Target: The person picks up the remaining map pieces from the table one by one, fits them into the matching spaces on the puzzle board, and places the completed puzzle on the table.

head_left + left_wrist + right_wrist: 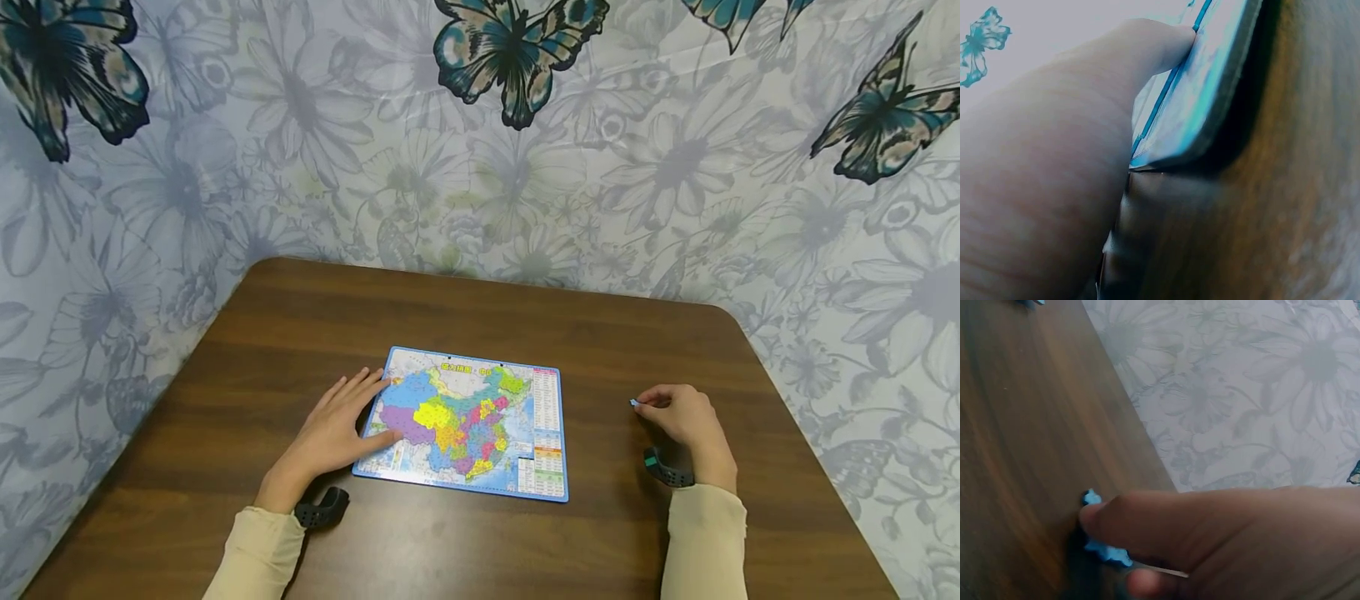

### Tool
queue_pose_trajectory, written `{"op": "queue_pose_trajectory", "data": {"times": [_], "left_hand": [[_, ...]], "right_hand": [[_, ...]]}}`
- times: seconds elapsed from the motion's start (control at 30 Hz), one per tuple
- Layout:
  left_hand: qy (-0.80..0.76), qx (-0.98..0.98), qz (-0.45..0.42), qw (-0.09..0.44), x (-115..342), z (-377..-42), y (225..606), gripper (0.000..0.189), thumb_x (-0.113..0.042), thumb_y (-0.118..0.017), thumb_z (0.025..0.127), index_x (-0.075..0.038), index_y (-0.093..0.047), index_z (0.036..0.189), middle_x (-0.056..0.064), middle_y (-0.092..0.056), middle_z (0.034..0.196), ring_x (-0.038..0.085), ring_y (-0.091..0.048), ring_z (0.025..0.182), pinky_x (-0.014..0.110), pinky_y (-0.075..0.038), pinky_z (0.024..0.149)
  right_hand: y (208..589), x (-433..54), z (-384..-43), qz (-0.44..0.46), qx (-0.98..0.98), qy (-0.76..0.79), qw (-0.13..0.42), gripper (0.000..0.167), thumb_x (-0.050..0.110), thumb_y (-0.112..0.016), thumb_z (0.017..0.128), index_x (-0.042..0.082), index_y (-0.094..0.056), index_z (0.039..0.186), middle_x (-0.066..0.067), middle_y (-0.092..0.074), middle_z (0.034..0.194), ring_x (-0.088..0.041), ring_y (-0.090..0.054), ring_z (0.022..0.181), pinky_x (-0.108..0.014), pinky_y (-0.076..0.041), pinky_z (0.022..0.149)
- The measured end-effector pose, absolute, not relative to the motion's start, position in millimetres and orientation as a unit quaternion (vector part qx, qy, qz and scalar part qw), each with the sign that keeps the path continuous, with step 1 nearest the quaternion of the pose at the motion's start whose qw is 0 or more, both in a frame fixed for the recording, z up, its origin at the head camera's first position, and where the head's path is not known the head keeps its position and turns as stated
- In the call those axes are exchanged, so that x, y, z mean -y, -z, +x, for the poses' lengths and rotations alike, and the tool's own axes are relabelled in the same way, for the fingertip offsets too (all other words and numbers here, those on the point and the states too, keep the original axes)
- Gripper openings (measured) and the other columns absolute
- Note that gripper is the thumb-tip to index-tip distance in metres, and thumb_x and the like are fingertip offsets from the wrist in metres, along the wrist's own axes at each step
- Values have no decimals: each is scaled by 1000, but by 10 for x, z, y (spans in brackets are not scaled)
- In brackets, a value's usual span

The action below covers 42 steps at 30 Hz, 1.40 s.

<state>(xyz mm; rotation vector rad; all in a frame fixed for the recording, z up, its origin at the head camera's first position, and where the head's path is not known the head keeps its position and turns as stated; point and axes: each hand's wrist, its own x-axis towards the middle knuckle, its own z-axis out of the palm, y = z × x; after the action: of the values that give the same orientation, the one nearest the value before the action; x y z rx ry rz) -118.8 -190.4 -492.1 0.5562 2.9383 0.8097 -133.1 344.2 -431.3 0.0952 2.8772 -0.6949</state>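
Observation:
A map puzzle board (551, 433) with a blue border and many-coloured regions lies flat on the table. My left hand (337, 429) rests at its left edge, fingers spread and fairly straight, the thumb over the lower left of the map. In the left wrist view the thumb (1160, 44) touches the board's surface (1200, 94) near its rounded corner. Well to the right of the board, my right hand (684, 417) pinches a small blue puzzle piece (1110, 554) between thumb and finger. The thumb covers the piece's middle; its jagged ends show.
The brown wooden table (480, 542) has rounded far corners. Behind it stands a wall (525, 192) with a grey flower pattern and butterfly figures (517, 50). Black bands (322, 508) are worn at both wrists.

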Motion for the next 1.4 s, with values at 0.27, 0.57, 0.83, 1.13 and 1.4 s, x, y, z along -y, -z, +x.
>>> {"op": "queue_pose_trajectory", "data": {"times": [0.27, 0.57, 0.83, 1.13, 1.4], "left_hand": [[-264, -948, 177, 28, 1897, -1196, 4889, 94, -65, -72, 85, -12, -43, 158, 12, -35, 167, 35, -24, 157, 57, -11, 128], [-264, -948, 177, 29, 1902, -1191, 4891, 95, -65, -72, 85, -12, -43, 158, 12, -35, 167, 35, -24, 157, 57, -12, 128], [-261, -948, 179, 24, 1902, -1184, 4903, 95, -65, -72, 85, -12, -43, 158, 12, -35, 167, 35, -24, 157, 57, -12, 128], [-260, -948, 181, 20, 1899, -1178, 4904, 94, -64, -72, 86, -12, -43, 158, 12, -35, 166, 35, -25, 157, 57, -13, 128], [-259, -948, 182, 18, 1900, -1176, 4915, 94, -64, -73, 86, -12, -43, 158, 13, -36, 166, 36, -26, 156, 57, -14, 127]], "right_hand": [[4355, -3393, -1400, 38, -970, 228, 72, 27, 36, -72, 97, 12, -79, 106, -9, -77, 100, -38, -69, 98, -62, -53, 86], [4414, -3365, -1422, 44, -972, 223, 59, 21, 33, -72, 96, 15, -79, 104, -5, -77, 98, -32, -69, 94, -56, -55, 83], [4430, -3360, -1435, 37, -973, 224, 45, 19, 31, -72, 96, 16, -80, 104, -7, -77, 100, -28, -69, 91, -52, -57, 81], [4410, -3321, -1452, 15, -970, 241, 13, 21, 32, -72, 96, 15, -81, 106, -9, -77, 98, -22, -68, 84, -38, -56, 72], [4376, -3188, -1488, -20, -965, 261, -24, 17, 25, -74, 95, 13, -81, 103, -5, -76, 90, -18, -63, 79, -30, -51, 67]]}}
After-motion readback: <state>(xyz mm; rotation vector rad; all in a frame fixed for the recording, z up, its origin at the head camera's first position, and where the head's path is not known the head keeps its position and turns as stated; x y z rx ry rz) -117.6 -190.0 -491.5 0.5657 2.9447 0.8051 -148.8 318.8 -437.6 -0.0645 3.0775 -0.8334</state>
